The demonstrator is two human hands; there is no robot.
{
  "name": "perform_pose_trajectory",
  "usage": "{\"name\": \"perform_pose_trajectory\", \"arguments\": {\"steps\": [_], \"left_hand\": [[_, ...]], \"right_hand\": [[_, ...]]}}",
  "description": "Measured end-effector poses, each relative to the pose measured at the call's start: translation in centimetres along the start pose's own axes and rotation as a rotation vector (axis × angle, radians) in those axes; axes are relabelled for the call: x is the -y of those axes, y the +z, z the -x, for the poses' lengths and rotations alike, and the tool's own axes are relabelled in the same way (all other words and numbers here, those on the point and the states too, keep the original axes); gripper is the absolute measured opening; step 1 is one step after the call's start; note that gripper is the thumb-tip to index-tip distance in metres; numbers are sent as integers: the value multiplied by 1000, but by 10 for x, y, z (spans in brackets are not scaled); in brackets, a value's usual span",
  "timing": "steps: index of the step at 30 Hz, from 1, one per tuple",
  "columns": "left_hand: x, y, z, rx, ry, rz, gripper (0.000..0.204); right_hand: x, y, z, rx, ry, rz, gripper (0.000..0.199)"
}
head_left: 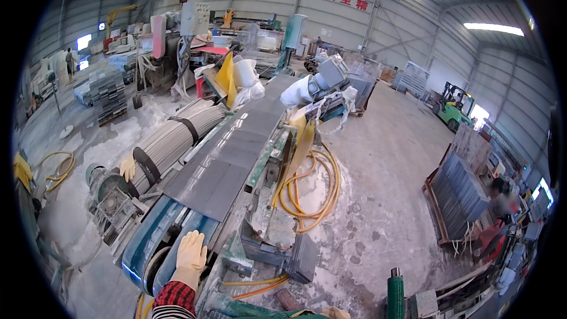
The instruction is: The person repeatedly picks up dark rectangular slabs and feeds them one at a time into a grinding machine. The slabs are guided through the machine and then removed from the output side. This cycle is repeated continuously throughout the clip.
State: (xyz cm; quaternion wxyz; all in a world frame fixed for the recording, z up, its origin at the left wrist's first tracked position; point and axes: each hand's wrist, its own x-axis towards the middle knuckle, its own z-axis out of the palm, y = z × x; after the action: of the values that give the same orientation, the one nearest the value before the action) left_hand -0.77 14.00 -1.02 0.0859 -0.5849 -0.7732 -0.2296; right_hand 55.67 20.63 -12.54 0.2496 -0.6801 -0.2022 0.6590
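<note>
Left hand (189,259) by blue belt (171,260) — fingers loosely extended, nothing gripped; right hand (335,313) mostly cut off, can't tell. Grey slab (204,186) ahead on belt — tending it, seemingly; shifting it calls for near-edge contact.

grey slabs (227,153) | flat, rectangular, shiny patches | in row along blue belts (144,242)

I wear a cream glove (192,254) on my left hand (190,260); below the glove, red-and-black checked cuff (175,295), then black-and-white striped sleeve (172,312).
</note>
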Motion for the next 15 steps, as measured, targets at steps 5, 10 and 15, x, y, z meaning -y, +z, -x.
{"name": "perform_pose_trajectory", "arguments": {"steps": [5, 10, 15], "left_hand": [[15, -11, -30, -10, -92, 158, 48], [7, -4, -52, -77, -43, 14, 52], [11, 9, -50, 111, -88, -4, 49]], "right_hand": [[5, 4, 0, 6, -10, -9, 34], [15, 11, 2, 10, -9, 4, 33], [17, 22, 8, 11, 4, 29, 32]]}}
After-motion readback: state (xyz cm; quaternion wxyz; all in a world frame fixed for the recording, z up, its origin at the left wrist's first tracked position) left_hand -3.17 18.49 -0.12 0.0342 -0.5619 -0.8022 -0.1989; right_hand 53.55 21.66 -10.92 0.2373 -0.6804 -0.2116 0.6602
